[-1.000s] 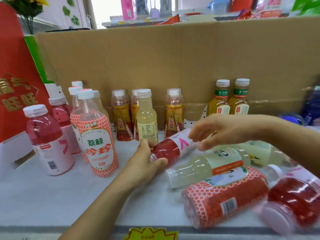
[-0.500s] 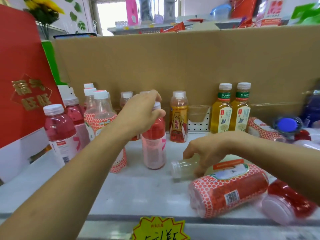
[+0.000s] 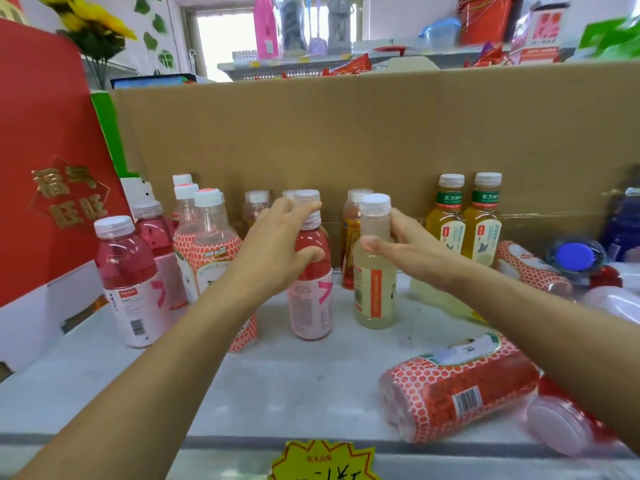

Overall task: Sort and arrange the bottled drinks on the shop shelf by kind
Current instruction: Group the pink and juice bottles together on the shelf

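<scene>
My left hand (image 3: 277, 251) grips the neck and shoulder of an upright red drink bottle with a pink label (image 3: 311, 299) at mid shelf. My right hand (image 3: 405, 251) holds a pale cloudy bottle with an orange label strip (image 3: 374, 285), upright just right of it. At the left stand two more red pink-label bottles (image 3: 128, 282) and several lychee bottles with red honeycomb labels (image 3: 211, 247). Amber bottles (image 3: 349, 237) and two green-label tea bottles (image 3: 464, 223) line the cardboard back. One honeycomb bottle (image 3: 460, 386) and a red bottle (image 3: 568, 420) lie on their sides at the front right.
A cardboard wall (image 3: 346, 133) backs the white shelf (image 3: 294, 386). A red gift box (image 3: 45, 168) stands at the left. More toppled bottles, one with a blue cap (image 3: 571, 256), crowd the far right. A yellow price tag (image 3: 322, 459) hangs on the front edge.
My right hand has lifted the pale bottle from lying flat and stood it upright beside the red one. My left hand stays on the red bottle, which stands a little farther right.
</scene>
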Motion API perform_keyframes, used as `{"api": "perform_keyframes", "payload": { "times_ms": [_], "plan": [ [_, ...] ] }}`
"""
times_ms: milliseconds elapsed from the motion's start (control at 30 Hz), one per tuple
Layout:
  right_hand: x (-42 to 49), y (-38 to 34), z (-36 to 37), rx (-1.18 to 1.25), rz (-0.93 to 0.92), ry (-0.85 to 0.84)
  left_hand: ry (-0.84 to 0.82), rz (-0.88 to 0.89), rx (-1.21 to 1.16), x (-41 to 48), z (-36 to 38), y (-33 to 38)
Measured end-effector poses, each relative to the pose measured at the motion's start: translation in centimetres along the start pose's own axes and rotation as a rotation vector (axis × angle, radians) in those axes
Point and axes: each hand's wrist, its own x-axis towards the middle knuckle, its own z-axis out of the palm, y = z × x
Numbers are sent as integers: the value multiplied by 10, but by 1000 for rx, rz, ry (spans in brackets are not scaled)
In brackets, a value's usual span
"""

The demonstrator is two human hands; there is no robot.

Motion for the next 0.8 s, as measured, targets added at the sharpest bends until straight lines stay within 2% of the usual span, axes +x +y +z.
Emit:
{"api": "perform_keyframes", "payload": {
  "times_ms": [133,267,333,400,467,567,633,800],
  "plan": [
    [3,2,-1,31,66,49,57,16,-27,-7,7,2],
    [-8,-3,-5,-43,120,-11,150,-39,55,-24,16,18],
    [-25,-4,-14,-104,99,-24,206,18,54,-42,22,39],
    [-48,0,-31,-185,45,-44,101,81,-58,-61,30,69],
    [-73,5,-52,-248,17,-102,-106,108,-147,-74,40,99],
    [-105,19,-89,-339,18,-166,-369,96,-61,-75,66,137],
    [-121,31,-111,-403,35,-151,-489,67,40,-72,78,153],
    [-140,67,-147,-583,115,-101,-535,0,171,-69,92,161]
  ]
}}
